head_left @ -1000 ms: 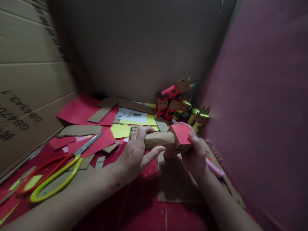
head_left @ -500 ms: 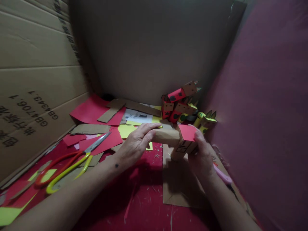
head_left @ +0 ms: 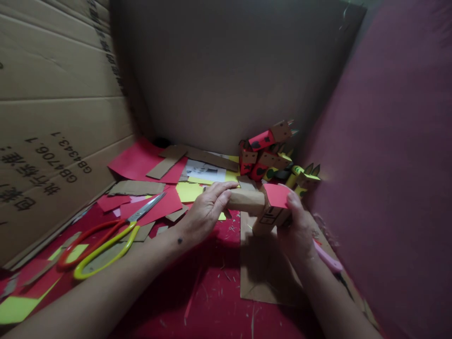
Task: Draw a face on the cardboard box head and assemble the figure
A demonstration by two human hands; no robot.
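Both hands hold a brown cardboard piece in front of me. My left hand (head_left: 208, 209) is wrapped round the left end of its horizontal tube (head_left: 247, 201). At the right, my right hand (head_left: 296, 228) grips a boxy part (head_left: 273, 214) marked with dark drawn lines. The thumb lies at the edge of a bright red paper patch (head_left: 278, 195) on top. A short brown leg-like part (head_left: 260, 229) points down below the box. Under it lies a flat cardboard sheet (head_left: 261, 278). My right fingers are partly hidden behind the box.
Large scissors (head_left: 130, 226) with red and yellow handles lie left among paper and cardboard scraps (head_left: 137, 188). Several red and yellow cardboard figures (head_left: 261, 140) are piled at the back. A pink-handled tool (head_left: 328, 259) lies right. Cardboard (head_left: 63, 117) and pink (head_left: 395, 141) walls flank the red surface.
The whole view has shifted slightly, so the scissors and scraps appear a little further right. Both hands keep their hold on the cardboard piece, nearly unmoved.
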